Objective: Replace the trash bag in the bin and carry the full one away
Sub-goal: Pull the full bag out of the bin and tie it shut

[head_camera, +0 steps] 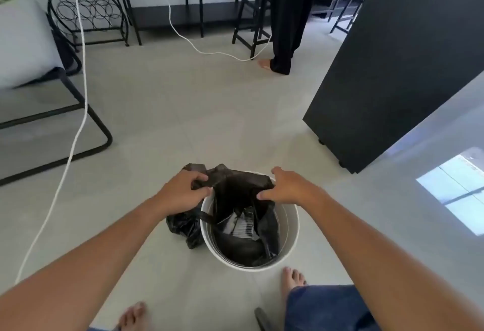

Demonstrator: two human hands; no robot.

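Plainly, writing: no brand, label or lettering can be read anywhere in the view.
Bin [290, 236]: white, round, standing upright on the grey floor [183, 110] just ahead of the person's bare feet.
Bin contents: a black trash bag [235, 194] spread partly over the far rim and hanging down inside; a pale ribbed patch shows low in the bin, and what it is cannot be told.
Second bag [183, 228]: a crumpled black plastic bag on the floor, touching the bin's left side.
Left hand [180, 192]: at the far-left rim, fingers and thumb curled and pinching a fold of the black trash bag.
Right hand [285, 189]: at the far-right rim, fingers bent over the bag's edge, thumb tip against the plastic, holding it at the rim.
Bag between the hands: stretched across the back of the bin's opening, a loose flap standing above the rim at the far left.
Cabinet [392, 74]: tall and dark, well apart from the bin, to the right.
White cable [78, 121]: trails down over the floor on the left, beside a black metal chair frame [99, 131].
Wire rack [86, 3]: black, with round rings, standing against the far wall.
Another person: a bare foot [264, 64] and dark trousers beside a black stool [251, 16] at the far side.
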